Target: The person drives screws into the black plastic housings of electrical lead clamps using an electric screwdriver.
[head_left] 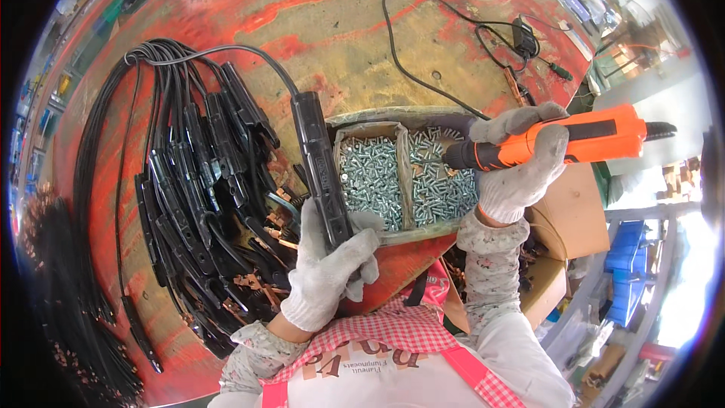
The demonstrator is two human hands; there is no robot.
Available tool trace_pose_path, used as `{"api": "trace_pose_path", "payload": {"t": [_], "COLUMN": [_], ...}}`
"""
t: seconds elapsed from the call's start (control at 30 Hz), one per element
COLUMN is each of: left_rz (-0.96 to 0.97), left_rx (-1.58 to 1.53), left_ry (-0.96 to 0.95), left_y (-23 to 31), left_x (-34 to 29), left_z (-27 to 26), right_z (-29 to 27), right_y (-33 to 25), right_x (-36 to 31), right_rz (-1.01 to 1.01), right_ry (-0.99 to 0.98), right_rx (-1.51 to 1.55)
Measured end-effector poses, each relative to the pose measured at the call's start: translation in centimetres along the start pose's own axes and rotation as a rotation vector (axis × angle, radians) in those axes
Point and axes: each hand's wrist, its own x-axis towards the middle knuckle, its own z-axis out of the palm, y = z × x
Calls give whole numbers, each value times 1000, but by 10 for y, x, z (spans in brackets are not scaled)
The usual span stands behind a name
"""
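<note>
The fingers of the left hand (pixel 325 276) are clamped around the near end of a black handle (pixel 314 147), which extends beyond them, its cable (pixel 260 51) arcing leftward to the bundle over a pile of similar handles (pixel 200 174) left of those fingers. The right hand (pixel 527 159) has its fingers wrapped around an orange screwdriver (pixel 604 134), whose dark nose points left from them over the tray (pixel 400 115). Between the two sets of fingers, that tray holds silvery screws (pixel 370 181) in two compartments on the red, worn tabletop (pixel 343 23).
</note>
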Motion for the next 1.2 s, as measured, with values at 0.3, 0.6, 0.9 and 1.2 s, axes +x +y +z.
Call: {"api": "trace_pose_path", "payload": {"t": [0.3,0.6,0.9,1.2], "left_rz": [122,-157,-45,-9], "left_rx": [70,99,-35,-32], "left_ry": [128,-10,-32,-33], "left_y": [-7,13,5,2], "left_x": [-2,6,4,7], "left_z": [-1,-9,-9,-13], "right_z": [0,15,63,71], "right_y": [6,-42,-57,-26], "right_x": [-12,2,-19,-36], "right_rz": [96,-97,163,3], "right_ry": [-10,-201,-478,-531], "right_rx": [-119,54,265,426]}}
